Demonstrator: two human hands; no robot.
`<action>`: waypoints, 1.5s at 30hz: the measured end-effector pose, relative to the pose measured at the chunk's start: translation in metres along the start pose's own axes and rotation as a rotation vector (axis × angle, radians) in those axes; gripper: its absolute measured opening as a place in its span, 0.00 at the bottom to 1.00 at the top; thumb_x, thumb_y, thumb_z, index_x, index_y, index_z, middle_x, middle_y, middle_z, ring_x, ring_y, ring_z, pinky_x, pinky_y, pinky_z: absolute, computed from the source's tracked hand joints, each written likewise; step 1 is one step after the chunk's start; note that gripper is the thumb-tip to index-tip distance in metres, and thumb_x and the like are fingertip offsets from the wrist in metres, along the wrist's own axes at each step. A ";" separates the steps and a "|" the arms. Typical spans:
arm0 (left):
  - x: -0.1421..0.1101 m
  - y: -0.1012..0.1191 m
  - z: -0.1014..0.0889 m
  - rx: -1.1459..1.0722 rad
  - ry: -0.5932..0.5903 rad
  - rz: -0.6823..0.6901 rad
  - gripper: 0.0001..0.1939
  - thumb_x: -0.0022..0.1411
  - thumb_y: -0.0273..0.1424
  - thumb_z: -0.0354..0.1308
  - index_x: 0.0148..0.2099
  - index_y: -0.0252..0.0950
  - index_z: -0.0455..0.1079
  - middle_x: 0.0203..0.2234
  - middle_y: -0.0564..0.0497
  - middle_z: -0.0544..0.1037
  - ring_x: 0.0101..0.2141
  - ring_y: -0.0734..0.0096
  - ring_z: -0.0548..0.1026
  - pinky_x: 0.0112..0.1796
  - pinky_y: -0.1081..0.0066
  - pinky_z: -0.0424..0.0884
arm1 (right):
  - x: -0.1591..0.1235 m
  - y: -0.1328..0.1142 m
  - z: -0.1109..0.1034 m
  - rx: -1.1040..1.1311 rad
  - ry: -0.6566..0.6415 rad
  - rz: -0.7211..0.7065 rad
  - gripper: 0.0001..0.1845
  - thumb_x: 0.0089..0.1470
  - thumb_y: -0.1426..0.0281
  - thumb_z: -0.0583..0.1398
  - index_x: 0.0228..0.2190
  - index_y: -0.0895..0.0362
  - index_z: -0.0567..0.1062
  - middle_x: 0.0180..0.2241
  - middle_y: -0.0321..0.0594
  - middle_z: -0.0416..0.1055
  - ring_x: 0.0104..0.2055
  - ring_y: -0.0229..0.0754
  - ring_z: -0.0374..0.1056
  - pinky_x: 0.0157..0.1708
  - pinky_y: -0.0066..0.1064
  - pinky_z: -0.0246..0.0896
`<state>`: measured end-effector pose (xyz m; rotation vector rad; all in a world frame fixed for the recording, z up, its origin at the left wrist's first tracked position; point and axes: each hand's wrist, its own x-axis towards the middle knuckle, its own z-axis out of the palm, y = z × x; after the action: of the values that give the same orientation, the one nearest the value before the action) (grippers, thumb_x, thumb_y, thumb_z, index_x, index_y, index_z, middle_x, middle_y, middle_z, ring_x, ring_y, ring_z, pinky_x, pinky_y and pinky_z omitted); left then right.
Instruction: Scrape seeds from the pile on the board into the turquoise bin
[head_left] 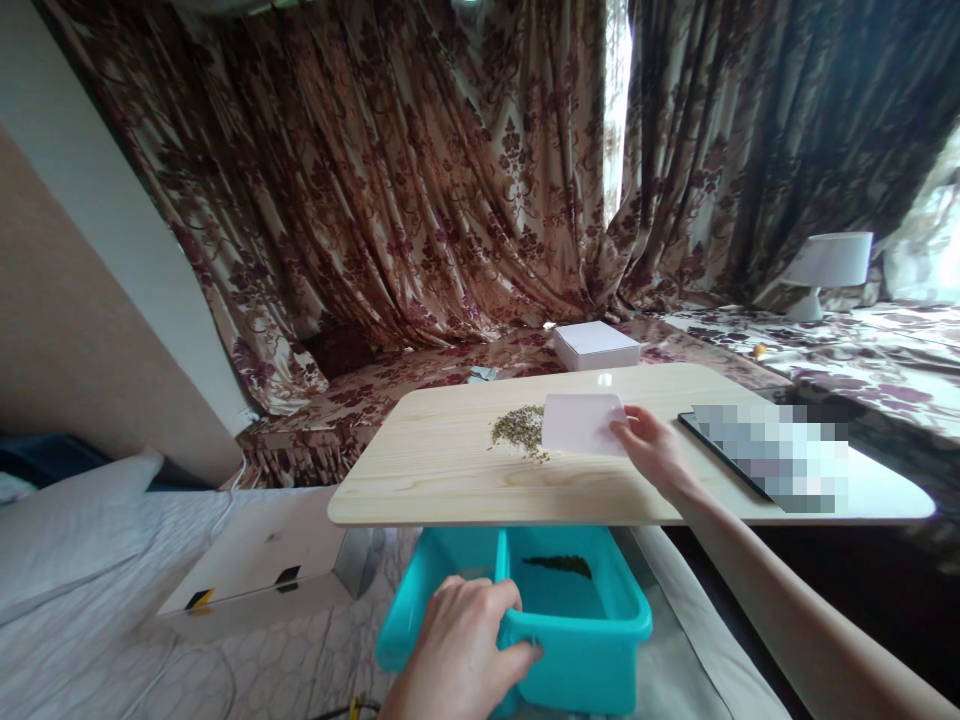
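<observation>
My right hand (651, 447) pinches the right end of a thin white plastic sheet (581, 425) above the wooden tabletop (427, 490). The sheet's left edge meets a loose pile of small green and brown grains (520, 430); their exact kind I cannot make out. Below the table's near edge stands a turquoise two-compartment bin (577, 660). My left hand (469, 640) is closed over the bin's near rim at the divider, thumb on the outside. A dark green patch of the same sort of bits (557, 566) lies in the right compartment.
A tablet-like slab (727, 455), partly pixelated, lies on the table's right. Behind the table sits a white box (596, 345); a larger white box (255, 560) rests on the bed at left. A lamp (829, 262) stands far right, before patterned curtains (420, 180).
</observation>
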<state>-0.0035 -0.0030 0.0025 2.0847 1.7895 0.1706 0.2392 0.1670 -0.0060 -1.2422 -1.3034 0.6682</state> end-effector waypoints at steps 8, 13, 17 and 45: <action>0.003 0.005 -0.003 -0.003 -0.038 -0.029 0.10 0.51 0.36 0.55 0.38 0.43 0.70 0.35 0.53 0.73 0.42 0.61 0.66 0.42 0.67 0.57 | -0.001 0.011 -0.005 0.009 -0.024 0.015 0.10 0.44 0.67 0.57 0.32 0.56 0.69 0.28 0.41 0.76 0.29 0.41 0.72 0.29 0.30 0.64; 0.007 0.015 0.000 0.027 -0.075 0.003 0.11 0.50 0.38 0.55 0.38 0.43 0.70 0.34 0.52 0.73 0.41 0.59 0.65 0.43 0.66 0.58 | -0.003 0.010 -0.017 0.017 0.040 0.044 0.11 0.43 0.66 0.57 0.32 0.56 0.69 0.28 0.42 0.76 0.29 0.42 0.72 0.27 0.30 0.64; 0.007 0.016 0.003 0.011 -0.086 0.066 0.11 0.50 0.38 0.55 0.37 0.44 0.70 0.34 0.53 0.73 0.40 0.61 0.65 0.43 0.66 0.57 | -0.004 0.011 -0.016 0.032 0.041 0.063 0.11 0.43 0.66 0.58 0.32 0.56 0.69 0.27 0.41 0.76 0.29 0.42 0.72 0.27 0.30 0.64; -0.001 0.007 0.001 -0.018 -0.012 0.020 0.10 0.50 0.36 0.57 0.37 0.44 0.70 0.33 0.54 0.73 0.41 0.63 0.66 0.42 0.69 0.58 | -0.009 0.017 -0.008 0.077 0.023 0.039 0.12 0.45 0.66 0.57 0.34 0.56 0.68 0.31 0.42 0.76 0.33 0.43 0.72 0.32 0.32 0.65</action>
<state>0.0037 -0.0046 0.0044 2.0875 1.7541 0.1793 0.2489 0.1613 -0.0234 -1.2126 -1.2261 0.7234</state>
